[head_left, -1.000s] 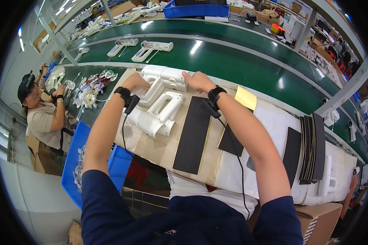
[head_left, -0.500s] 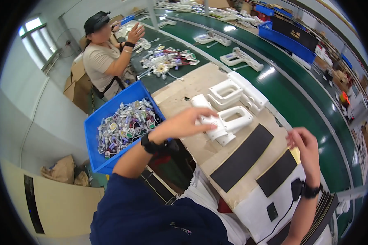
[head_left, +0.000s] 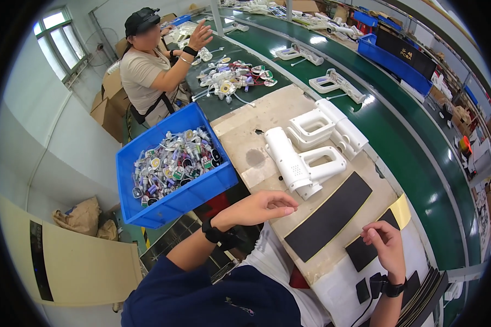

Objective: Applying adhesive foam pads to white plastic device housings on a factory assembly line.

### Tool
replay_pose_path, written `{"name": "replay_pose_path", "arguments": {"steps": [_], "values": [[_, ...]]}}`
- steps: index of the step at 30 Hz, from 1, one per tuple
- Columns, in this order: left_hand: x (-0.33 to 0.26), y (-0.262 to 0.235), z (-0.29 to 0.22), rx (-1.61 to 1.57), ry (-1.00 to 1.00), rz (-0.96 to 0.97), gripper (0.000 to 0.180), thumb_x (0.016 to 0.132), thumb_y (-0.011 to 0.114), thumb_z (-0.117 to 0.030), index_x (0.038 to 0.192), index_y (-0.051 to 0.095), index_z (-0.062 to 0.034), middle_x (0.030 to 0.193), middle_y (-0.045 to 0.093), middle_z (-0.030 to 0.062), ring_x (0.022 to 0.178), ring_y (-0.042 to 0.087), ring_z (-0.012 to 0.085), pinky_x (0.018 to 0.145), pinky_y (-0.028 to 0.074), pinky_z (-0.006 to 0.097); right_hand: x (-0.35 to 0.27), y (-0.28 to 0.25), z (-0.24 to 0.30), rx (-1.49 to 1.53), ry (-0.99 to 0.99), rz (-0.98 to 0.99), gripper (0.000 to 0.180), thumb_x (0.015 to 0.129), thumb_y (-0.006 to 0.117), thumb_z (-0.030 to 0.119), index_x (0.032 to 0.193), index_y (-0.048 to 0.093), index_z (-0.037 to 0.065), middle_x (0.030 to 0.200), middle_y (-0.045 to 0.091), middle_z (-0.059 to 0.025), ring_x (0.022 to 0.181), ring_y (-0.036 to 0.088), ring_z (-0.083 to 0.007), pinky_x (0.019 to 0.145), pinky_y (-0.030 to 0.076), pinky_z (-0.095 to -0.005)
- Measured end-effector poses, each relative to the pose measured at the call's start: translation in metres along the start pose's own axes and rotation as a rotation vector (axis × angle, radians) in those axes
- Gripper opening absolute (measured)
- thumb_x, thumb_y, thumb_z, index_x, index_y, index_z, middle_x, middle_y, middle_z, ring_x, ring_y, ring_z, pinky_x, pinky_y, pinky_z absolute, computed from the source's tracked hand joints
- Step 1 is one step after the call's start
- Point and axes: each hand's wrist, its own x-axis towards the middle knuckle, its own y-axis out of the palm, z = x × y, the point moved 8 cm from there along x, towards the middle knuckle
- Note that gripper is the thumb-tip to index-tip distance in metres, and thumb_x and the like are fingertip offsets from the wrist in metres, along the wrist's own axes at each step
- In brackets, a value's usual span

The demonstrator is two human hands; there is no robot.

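Near the bench's front edge is my left hand, open with its fingers stretched out and nothing in them. Just beyond it lies a white plastic housing with a loop handle and a patch of small holes. A second, similar white housing lies behind it. My right hand hovers over a short black sheet, fingers loosely bent, with no held thing visible. A longer black strip lies between the hands. Yellow backing shows at the short sheet's far end.
A blue bin full of small wired parts stands left of the bench. Behind it, a co-worker is beside a heap of wired parts. A green conveyor carries white housings. Black strips are stacked at lower right.
My left hand has come off the nearer white housing and drawn back toward me. My right hand has moved down and inward over the short black sheet. The view has shifted slightly.
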Motion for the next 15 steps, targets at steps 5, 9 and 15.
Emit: {"name": "replay_pose_path", "arguments": {"steps": [5, 9, 15], "values": [[0.008, 0.008, 0.006, -0.022, -0.005, 0.022, 0.032, 0.098, 0.06, -0.022, 0.121, 0.06, 0.0007, 0.115, 0.065, 0.0109, 0.109, 0.06, 0.0162, 0.095, 0.048, 0.03, -0.004, 0.002, -0.009, 0.002, 0.023, 0.005, 0.021, 0.096, 0.061, 0.018, 0.102, 0.065, -0.001, 0.087, 0.068, -0.0071, 0.077, 0.062, -0.0124, 0.072, 0.05, -0.0261], [0.016, 0.02, 0.017, -0.055, 0.031, 0.018, 0.031, 0.098, 0.059, -0.022, 0.12, 0.06, 0.0002, 0.111, 0.067, 0.0102, 0.106, 0.062, 0.0163, 0.092, 0.049, 0.029, -0.006, 0.001, -0.019, 0.015, 0.034, -0.001, 0.021, 0.096, 0.061, 0.019, 0.102, 0.065, -0.001, 0.087, 0.069, -0.0071, 0.077, 0.062, -0.0123, 0.071, 0.05, -0.0261], [0.031, 0.045, 0.035, -0.014, 0.113, -0.039, 0.025, 0.096, 0.062, -0.021, 0.113, 0.064, -0.0025, 0.097, 0.07, 0.0052, 0.088, 0.064, 0.0117, 0.077, 0.051, 0.026, 0.004, -0.019, -0.067, -0.009, 0.058, -0.081, 0.022, 0.098, 0.058, 0.02, 0.1, 0.065, -0.001, 0.085, 0.067, -0.0069, 0.075, 0.061, -0.0115, 0.069, 0.05, -0.0263]]}}
